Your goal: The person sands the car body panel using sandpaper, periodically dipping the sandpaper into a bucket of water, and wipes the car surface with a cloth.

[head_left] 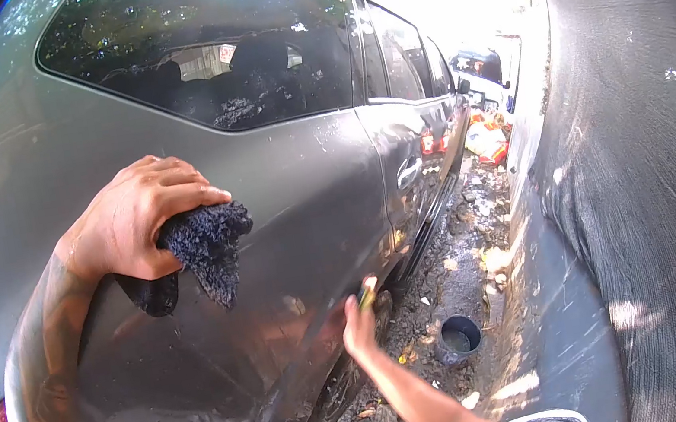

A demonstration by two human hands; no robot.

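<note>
My left hand is wrapped round a dark, shaggy cloth, held against the grey side panel of a car below its rear side window. Part of the cloth hangs down beneath my fingers. Lower and to the right, my right hand has its fingers closed around a small yellow and dark object, near the lower body above the rear wheel. What that object is cannot be made out. The lower car panel looks wet.
A dark bucket with liquid stands on the muddy, littered ground right of the car. Dark sheeting lines the right side. Red and white bags and another vehicle are farther along the narrow passage.
</note>
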